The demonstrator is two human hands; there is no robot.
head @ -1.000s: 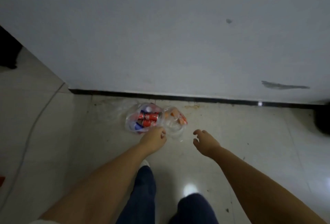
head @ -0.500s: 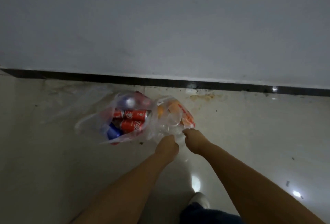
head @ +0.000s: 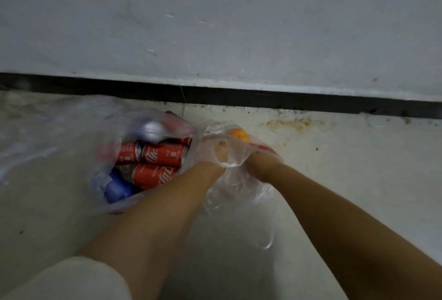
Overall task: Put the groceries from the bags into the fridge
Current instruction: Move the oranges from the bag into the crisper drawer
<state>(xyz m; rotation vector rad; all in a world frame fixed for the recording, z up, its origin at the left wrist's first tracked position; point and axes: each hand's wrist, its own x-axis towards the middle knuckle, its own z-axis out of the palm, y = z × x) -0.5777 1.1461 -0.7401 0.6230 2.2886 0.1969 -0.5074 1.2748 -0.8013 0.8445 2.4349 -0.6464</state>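
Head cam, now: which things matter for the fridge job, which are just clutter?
Job:
- clear bag, both hands inside it: left hand, right hand
- orange fruit in that bag
- second bag holding red cans and a blue item

Lying about:
- rust-coloured floor stain
- black baseboard

The cans (head: 160, 156) are red with white lettering and silver ends, lying in a clear, colourless plastic bag (head: 105, 153). Beside them sits a blue bottle (head: 117, 188). A second clear bag (head: 239, 180) holds an orange fruit (head: 239, 134) and a packet with red print (head: 267, 150). The floor (head: 334, 168) is off-white with a rusty orange-brown stain (head: 291, 124); the skirting (head: 263, 100) is black, the wall (head: 215, 24) pale grey. A sleeve (head: 71, 280) is cream.
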